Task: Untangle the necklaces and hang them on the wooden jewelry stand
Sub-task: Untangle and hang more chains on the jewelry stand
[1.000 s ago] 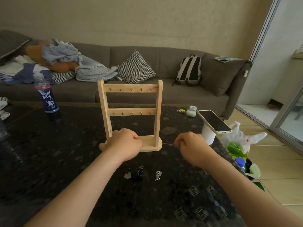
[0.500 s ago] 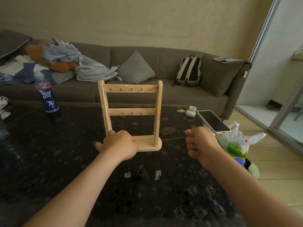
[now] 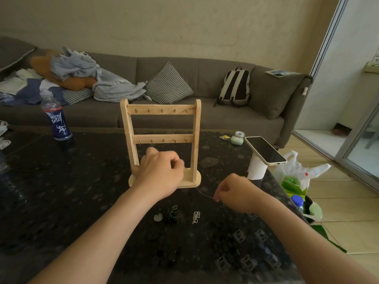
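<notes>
Only 1 cam, head-worn and wide-angle, pointing forward and down. The left hand (image 3: 160,173) and right hand (image 3: 235,193) sit close up near frame center; the sofa (image 3: 205,78) is way beyond them.

bottle (image 3: 57,121): table (image 3: 61,191) left | phone (image 3: 265,150): atop white roll (image 3: 256,170), table right | backpack (image 3: 235,87), checked cushion (image 3: 168,84): sofa (image 3: 225,119) | plastic bag (image 3: 297,171): floor (image 3: 348,212)

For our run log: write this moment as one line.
left hand curled before stand | right hand pinches chain | hooks bare

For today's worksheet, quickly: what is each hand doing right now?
Left hand: pinched shut, apparently on the thin chain.
Right hand: pinching the thin chain.
</notes>
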